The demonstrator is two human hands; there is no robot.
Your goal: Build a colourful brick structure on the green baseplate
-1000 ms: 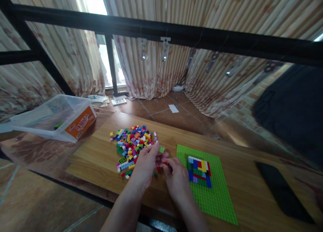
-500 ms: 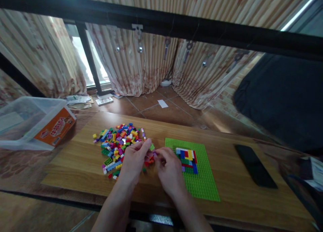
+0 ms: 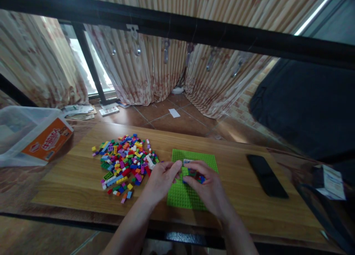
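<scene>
Both hands are over the left part of the green baseplate (image 3: pixel 180 199). My right hand (image 3: pixel 209 186) pinches a light green toy brick (image 3: pixel 185 170) between thumb and index finger. Close beside it, my left hand (image 3: pixel 162 179) is closed, thumb against fingers, its tip near the same brick; what it holds, if anything, is hidden. Beneath and behind my right hand, a built block of coloured bricks (image 3: pixel 201 179) on the baseplate is mostly covered. A heap of loose coloured bricks (image 3: pixel 126 159) lies to the left of my hands.
The wooden table (image 3: pixel 80 177) carries a black phone (image 3: pixel 267 175) on the right. A clear plastic box (image 3: pixel 27 136) with an orange label stands off its left end. A dark metal bar (image 3: pixel 177 24) crosses above, with clips hanging from it before the curtains.
Both hands have moved right, from between the heap and the baseplate to over the baseplate. The light green brick is now in my right hand's pinch. The view has shifted slightly.
</scene>
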